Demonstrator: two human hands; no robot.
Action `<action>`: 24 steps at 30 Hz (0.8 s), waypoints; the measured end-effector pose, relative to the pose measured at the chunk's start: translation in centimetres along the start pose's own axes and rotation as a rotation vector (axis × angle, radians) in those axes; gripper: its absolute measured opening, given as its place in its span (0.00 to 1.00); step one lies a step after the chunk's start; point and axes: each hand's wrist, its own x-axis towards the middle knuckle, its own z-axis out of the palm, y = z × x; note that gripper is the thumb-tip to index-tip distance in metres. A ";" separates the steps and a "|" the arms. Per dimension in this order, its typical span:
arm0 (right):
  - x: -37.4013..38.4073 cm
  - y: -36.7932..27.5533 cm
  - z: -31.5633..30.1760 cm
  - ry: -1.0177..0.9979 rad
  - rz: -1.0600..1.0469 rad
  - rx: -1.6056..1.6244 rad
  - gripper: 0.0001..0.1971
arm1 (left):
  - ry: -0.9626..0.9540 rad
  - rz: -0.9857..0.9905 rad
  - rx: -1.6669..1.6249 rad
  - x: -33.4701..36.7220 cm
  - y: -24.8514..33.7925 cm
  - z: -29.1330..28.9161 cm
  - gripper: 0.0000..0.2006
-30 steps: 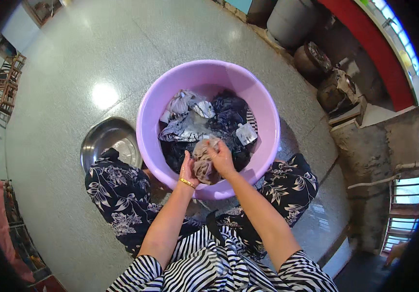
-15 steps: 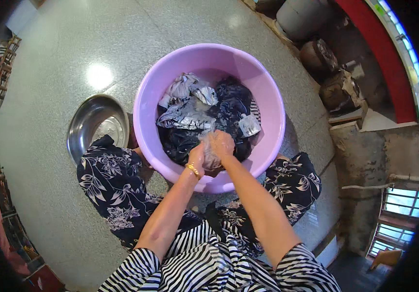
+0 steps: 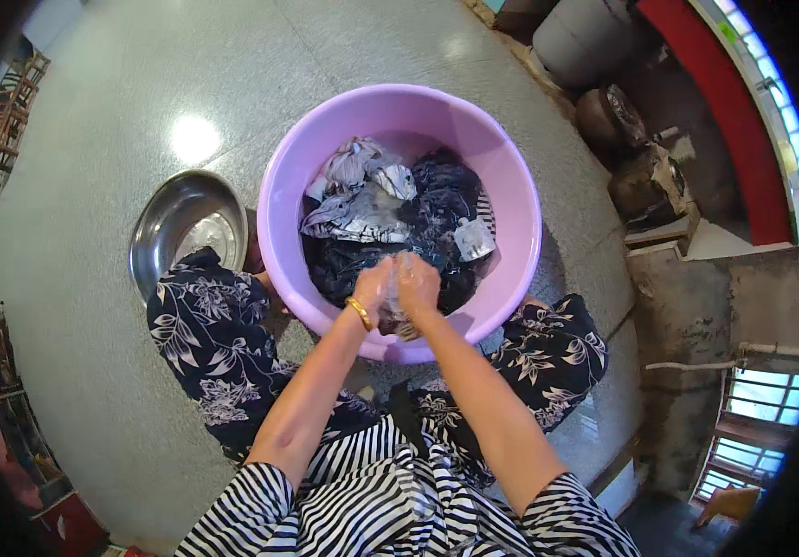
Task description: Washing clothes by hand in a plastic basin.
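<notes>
A big pink-purple plastic tub stands between my knees, holding water and wet laundry. My left hand, with a gold bracelet at the wrist, and my right hand press close together over the tub's near side. Both are closed round a wet, light grey cloth, which hangs down between them toward the near wall. Beyond the hands lie dark clothes, a grey and white garment and a pale patch of fabric. How far the held cloth reaches underneath is hidden.
A shiny steel basin sits on the speckled floor, left of the tub by my knee. Wooden chairs stand far left. Dark pots and a grey cylinder line the right side.
My hands have shifted slightly and now press closer together, the right one turned more upright. The grey cloth shows more below them, toward the near rim. The tub's other clothes lie much the same.
</notes>
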 end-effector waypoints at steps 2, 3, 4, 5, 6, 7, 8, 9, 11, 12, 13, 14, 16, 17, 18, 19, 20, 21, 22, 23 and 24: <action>1.2 1.2 0.2 -0.038 0.079 -0.063 0.13 | -0.073 0.083 0.156 0.6 -1.2 -0.7 0.18; 1.8 2.8 0.7 -0.028 0.079 -0.063 0.13 | -0.124 0.082 0.035 0.5 -1.6 -0.2 0.18; 2.2 4.4 1.2 -0.081 0.116 0.350 0.12 | -0.176 0.078 -0.087 0.5 -1.8 0.3 0.17; 2.3 4.0 0.9 -0.143 0.147 0.764 0.11 | -0.176 0.080 -0.087 0.5 -1.6 0.2 0.17; 2.0 3.7 0.5 -0.141 0.147 0.764 0.11 | -0.077 0.039 -0.161 0.5 -1.3 0.1 0.18; 1.4 3.5 -0.1 -0.185 0.112 0.767 0.09 | 0.021 -0.003 -0.233 0.6 -1.0 -0.2 0.18; 0.5 1.6 -1.2 -0.237 0.073 0.771 0.09 | 0.090 0.016 -0.238 1.4 -1.1 -1.4 0.21; -0.5 -1.1 -1.8 -0.318 0.030 0.707 0.06 | 0.018 -0.003 -0.317 3.1 -1.7 -4.2 0.22; -2.8 -3.7 -1.2 -0.089 -0.414 0.444 0.06 | -0.135 -0.112 -0.416 4.6 -1.7 -6.7 0.24; -4.2 -5.8 -1.7 -0.060 -0.503 0.287 0.08 | -0.135 -0.120 -0.415 4.4 -1.4 -7.1 0.24; -5.1 -7.4 -2.0 0.008 -0.604 0.255 0.07 | -0.218 -0.081 -0.329 4.4 -1.3 -7.2 0.24; -5.5 -8.5 -2.1 0.080 -0.720 0.218 0.07 | -0.307 -0.028 -0.247 4.2 -0.9 -7.2 0.25; -5.2 -7.3 -0.4 0.077 -0.603 0.198 0.08 | -0.676 -0.046 -0.395 3.9 -0.3 -7.0 0.23; -4.8 -6.1 0.5 0.077 -0.473 0.170 0.10 | -0.481 -0.131 -0.370 2.9 0.1 -6.0 0.21; -3.9 -5.2 0.9 0.081 -0.463 0.165 0.10 | -0.287 -0.211 -0.341 1.8 0.5 -4.7 0.19; -2.6 -4.3 1.0 0.085 -0.431 0.076 0.10 | -0.066 0.013 -0.254 0.5 0.9 -2.7 0.17; -1.3 -3.9 1.1 0.084 -0.414 -0.004 0.11 | -0.060 0.019 -0.256 0.4 0.7 -2.5 0.17; 0.1 -3.4 1.0 0.090 -0.346 -0.073 0.11 | -0.053 0.004 -0.210 0.6 0.4 -2.5 0.16; 1.1 -2.6 0.6 0.095 -0.277 -0.141 0.12 | -0.047 -0.012 -0.163 0.7 -0.1 -2.3 0.16; 1.6 -2.1 0.2 0.142 -0.220 -0.015 0.12 | -0.052 0.044 -0.159 0.6 -0.5 -1.3 0.16; 1.5 -1.8 0.2 0.146 -0.213 -0.019 0.12 | -0.058 0.038 -0.155 0.6 -0.3 -1.0 0.16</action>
